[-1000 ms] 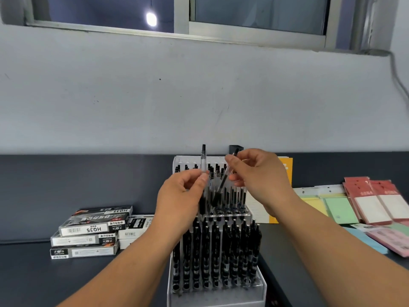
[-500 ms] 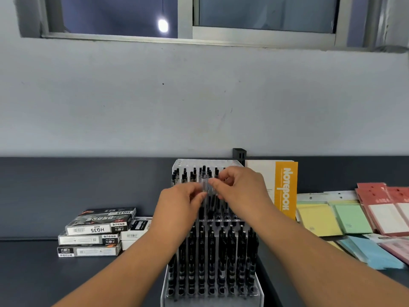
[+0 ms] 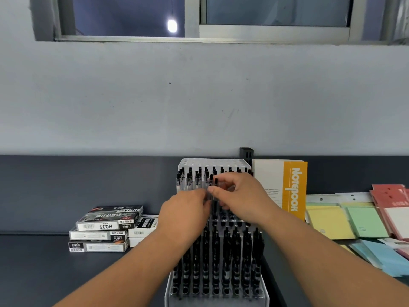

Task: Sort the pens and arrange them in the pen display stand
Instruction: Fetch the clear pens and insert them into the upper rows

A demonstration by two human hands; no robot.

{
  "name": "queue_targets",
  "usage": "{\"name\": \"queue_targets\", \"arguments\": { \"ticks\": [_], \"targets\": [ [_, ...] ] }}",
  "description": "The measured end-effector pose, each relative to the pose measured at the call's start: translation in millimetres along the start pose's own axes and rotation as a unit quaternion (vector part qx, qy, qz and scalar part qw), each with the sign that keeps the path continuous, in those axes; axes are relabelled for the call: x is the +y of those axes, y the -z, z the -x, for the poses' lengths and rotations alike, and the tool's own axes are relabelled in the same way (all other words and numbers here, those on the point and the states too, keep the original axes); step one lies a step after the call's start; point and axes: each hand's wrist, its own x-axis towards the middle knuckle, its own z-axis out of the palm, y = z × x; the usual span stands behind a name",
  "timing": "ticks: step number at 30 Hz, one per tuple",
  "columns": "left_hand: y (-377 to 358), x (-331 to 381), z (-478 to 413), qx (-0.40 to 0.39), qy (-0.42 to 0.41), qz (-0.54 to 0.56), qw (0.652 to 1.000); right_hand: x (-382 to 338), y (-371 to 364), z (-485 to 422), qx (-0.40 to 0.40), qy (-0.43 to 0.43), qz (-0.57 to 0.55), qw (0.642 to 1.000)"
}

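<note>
A clear tiered pen display stand point(image 3: 215, 161) stands in the middle of the dark desk, its rows filled with several black-capped pens point(image 3: 225, 253). My left hand point(image 3: 184, 214) and my right hand point(image 3: 240, 197) meet over the stand's upper rows. Their fingertips pinch a clear-barrelled pen point(image 3: 214, 191) that stands upright among the upper-row pens. The pen's lower end is hidden behind the fingers and other pens.
A stack of black and white pen boxes point(image 3: 104, 229) lies left of the stand. An orange and white notebook point(image 3: 285, 187) leans upright at its right. Pastel and red notepads point(image 3: 363, 220) cover the desk's right side. A grey wall rises behind.
Both hands have come down from above the stand to its upper rows. The pen held high in my left hand a second ago now sits low among the standing pens.
</note>
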Motion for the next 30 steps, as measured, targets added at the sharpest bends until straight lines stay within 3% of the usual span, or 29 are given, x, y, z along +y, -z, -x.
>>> {"name": "queue_targets", "arguments": {
  "ticks": [3, 8, 16, 22, 30],
  "targets": [
    [5, -1, -1, -0.015, -0.005, 0.0, 1.0, 0, 0, -2, 0.001, 0.002, -0.002, 1.0],
    [26, -5, -7, 0.042, -0.038, 0.114, 0.992, -3, 1, -3, -0.002, -0.006, -0.009, 1.0],
    [31, -13, -20, 0.043, -0.08, 0.101, 0.991, -2, 2, -2, -0.005, -0.007, -0.013, 1.0],
    [32, -15, -27, 0.031, -0.045, 0.131, 0.99, -3, 0, -3, 0.063, -0.021, 0.061, 0.996],
    [33, -17, -37, -0.012, -0.015, 0.231, 0.973, -6, -3, -4, 0.057, -0.037, 0.065, 0.996]
  ]
}}
